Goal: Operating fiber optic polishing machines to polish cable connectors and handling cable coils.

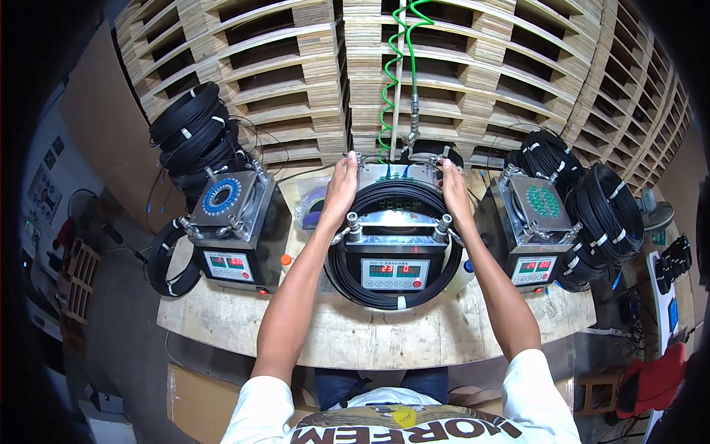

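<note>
A metal box machine (394,275) with a red digital display stands at the middle of the wooden table (370,337). A black cable coil (347,277) hangs looped around it. My left hand (342,181) rests on the coil at the machine's top left. My right hand (451,185) rests on the coil at the top right. Both hands have their fingers curled over the cable near the upright metal posts.
Two like machines flank it, the left machine (233,222) and the right machine (536,226). Stacks of black coils (194,129) lie at the left and more coils (603,207) at the right. A green spiral hose (392,70) hangs before stacked wooden pallets (296,66).
</note>
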`<state>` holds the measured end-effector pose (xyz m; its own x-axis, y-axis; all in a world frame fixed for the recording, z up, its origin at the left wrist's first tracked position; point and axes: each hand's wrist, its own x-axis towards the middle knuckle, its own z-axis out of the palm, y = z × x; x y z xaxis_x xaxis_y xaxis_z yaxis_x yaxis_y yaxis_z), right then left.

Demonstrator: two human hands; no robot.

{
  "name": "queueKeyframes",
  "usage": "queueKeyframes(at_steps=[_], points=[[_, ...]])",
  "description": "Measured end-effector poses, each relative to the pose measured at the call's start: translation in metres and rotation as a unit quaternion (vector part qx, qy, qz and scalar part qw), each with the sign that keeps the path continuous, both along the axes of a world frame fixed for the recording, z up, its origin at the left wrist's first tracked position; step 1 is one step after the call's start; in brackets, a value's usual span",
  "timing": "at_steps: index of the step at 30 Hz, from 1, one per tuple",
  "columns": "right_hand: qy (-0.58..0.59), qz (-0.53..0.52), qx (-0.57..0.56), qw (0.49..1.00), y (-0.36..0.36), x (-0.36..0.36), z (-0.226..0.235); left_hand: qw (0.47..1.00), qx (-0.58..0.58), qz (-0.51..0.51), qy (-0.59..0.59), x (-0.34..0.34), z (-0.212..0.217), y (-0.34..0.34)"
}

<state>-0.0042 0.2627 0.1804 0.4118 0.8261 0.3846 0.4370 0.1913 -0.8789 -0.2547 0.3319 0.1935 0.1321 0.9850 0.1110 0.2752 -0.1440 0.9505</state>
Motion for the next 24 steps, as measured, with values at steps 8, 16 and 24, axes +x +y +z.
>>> queueKeyframes(at_steps=[8, 16, 24], points=[[-0.026, -0.002, -0.035, 0.999, 0.006, 0.012, -0.008, 1.0, -0.007, -0.023, -0.008, 0.003, -0.006, 0.005], [0.048, 0.023, 0.006, 0.999, -0.007, -0.01, 0.007, 1.0, -0.007, 0.003, 0.024, -0.003, -0.002, 0.001], [0.022, 0.032, -0.024, 0.999, 0.0, 0.0, 0.0, 0.999, -0.003, -0.034, -0.016, -0.001, -0.004, 0.002]])
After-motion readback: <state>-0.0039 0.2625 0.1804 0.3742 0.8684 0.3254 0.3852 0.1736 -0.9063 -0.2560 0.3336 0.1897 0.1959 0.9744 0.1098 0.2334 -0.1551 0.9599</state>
